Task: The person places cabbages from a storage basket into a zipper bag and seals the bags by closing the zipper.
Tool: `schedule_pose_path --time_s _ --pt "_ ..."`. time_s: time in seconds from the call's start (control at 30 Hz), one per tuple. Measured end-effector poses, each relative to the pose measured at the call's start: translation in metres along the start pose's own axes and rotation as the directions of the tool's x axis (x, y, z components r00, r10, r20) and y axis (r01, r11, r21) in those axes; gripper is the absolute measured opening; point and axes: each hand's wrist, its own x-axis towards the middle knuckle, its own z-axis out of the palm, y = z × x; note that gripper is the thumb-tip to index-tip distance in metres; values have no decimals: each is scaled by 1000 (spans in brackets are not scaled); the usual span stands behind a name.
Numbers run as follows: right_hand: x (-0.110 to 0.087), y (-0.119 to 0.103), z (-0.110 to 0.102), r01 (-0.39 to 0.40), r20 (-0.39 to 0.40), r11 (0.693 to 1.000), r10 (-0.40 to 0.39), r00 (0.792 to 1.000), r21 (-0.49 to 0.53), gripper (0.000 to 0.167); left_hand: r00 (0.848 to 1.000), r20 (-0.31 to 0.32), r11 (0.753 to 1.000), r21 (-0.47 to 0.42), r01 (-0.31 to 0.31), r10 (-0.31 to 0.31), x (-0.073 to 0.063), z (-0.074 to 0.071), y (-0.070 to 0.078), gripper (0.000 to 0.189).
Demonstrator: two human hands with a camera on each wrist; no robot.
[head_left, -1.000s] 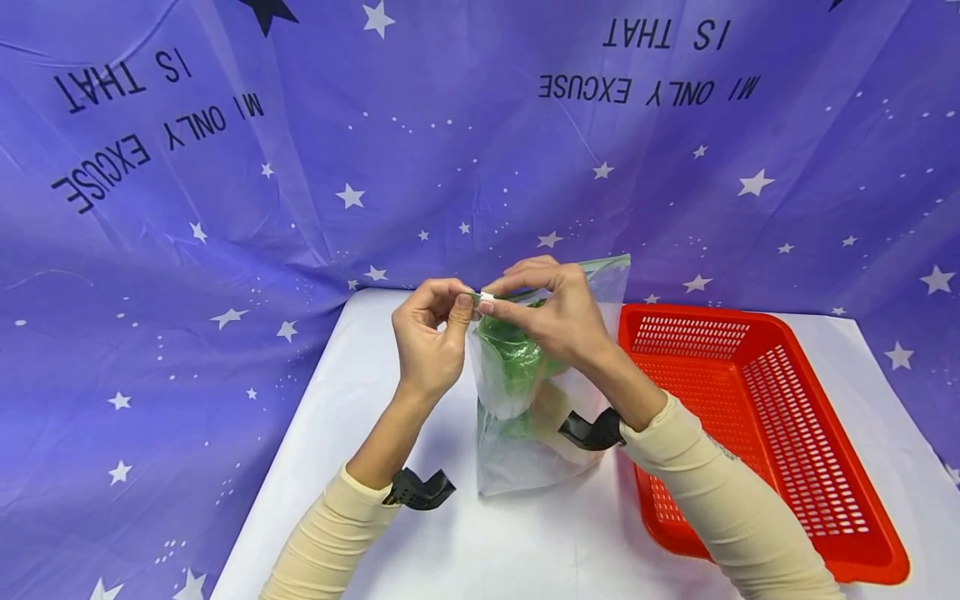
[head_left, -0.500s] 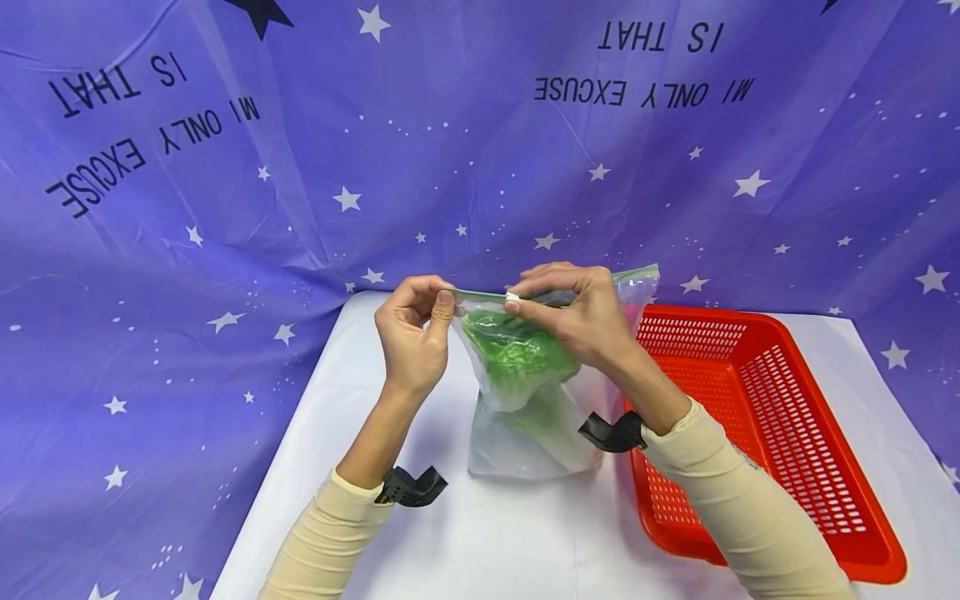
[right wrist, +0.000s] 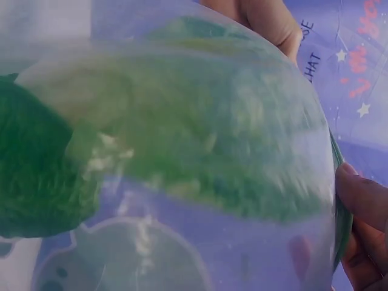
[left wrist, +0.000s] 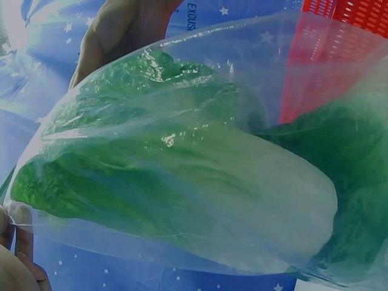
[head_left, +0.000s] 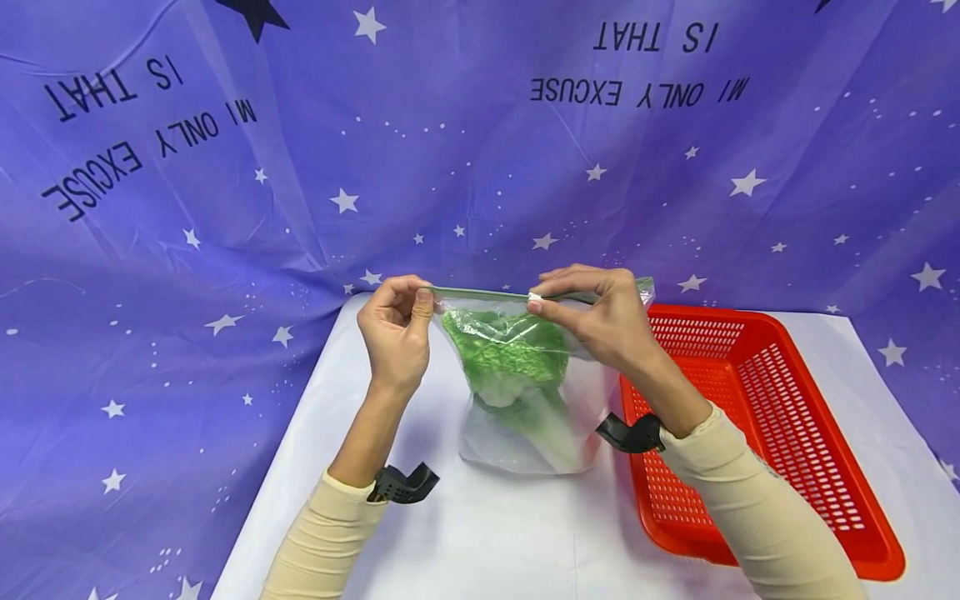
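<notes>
A clear zip bag (head_left: pixel 487 446) stands in the middle of the white table with leafy Chinese cabbage (head_left: pixel 513 354) inside. In the left wrist view, a cabbage with a broad white stem (left wrist: pixel 285 200) lies in front of darker green leaves (left wrist: pixel 357 182). My left hand (head_left: pixel 396 337) pinches the left end of the bag's green zip strip (head_left: pixel 480 293). With thumb and fingers, my right hand (head_left: pixel 603 317) pinches the white slider (head_left: pixel 534 297) right of the strip's middle. Its fingers hide part of the strip.
To the right of the bag, a red plastic basket (head_left: pixel 813 400) with slotted walls sits on the white table (head_left: pixel 480 542), partly under my right forearm. Behind the table hangs a purple star-patterned cloth (head_left: pixel 450 150).
The right hand has slid rightward along the strip with the slider, while the left hand has moved left. More of the strip is stretched between them, and the bag's front has spread out.
</notes>
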Motion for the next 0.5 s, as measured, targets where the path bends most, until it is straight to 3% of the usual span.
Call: schedule_pose_path --time_s 0.3,0.5 --pt "-5 10 -21 -43 -55 997 47 997 69 15 993 -113 997 -70 10 -18 7 -21 -9 8" --pt "-12 15 -47 -26 -121 999 22 992 -38 14 984 -173 996 -86 34 -49 12 -39 -14 6"
